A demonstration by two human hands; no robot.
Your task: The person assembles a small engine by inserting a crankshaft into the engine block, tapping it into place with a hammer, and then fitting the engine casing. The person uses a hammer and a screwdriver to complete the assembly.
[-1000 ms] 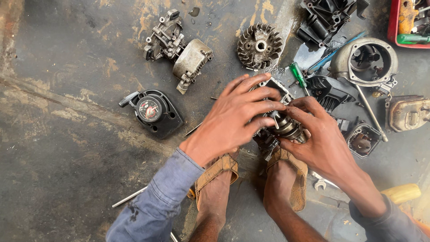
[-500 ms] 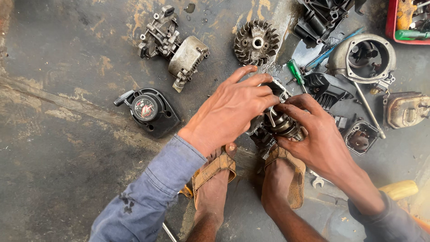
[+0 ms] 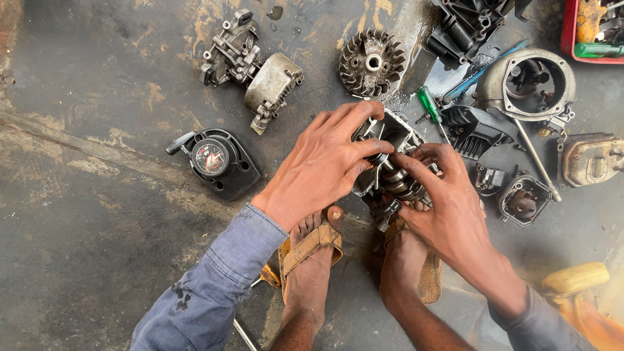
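Stained, oily concrete floor (image 3: 97,214) serves as the work surface in the head view. Left hand (image 3: 322,162) lies over a metal crankcase (image 3: 390,133) at centre, fingers pressed together along its top edge. Right hand (image 3: 448,208) pinches the crankshaft (image 3: 400,184) seated in that case, fingertips closed on the journal. Both sandalled feet sit just near of it. Judged heavy, rigid and oil-slick; best gripped by the case walls, not the shaft. Flywheel (image 3: 372,62) lies far, recoil starter cover (image 3: 218,162) left, green screwdriver (image 3: 430,107) right.
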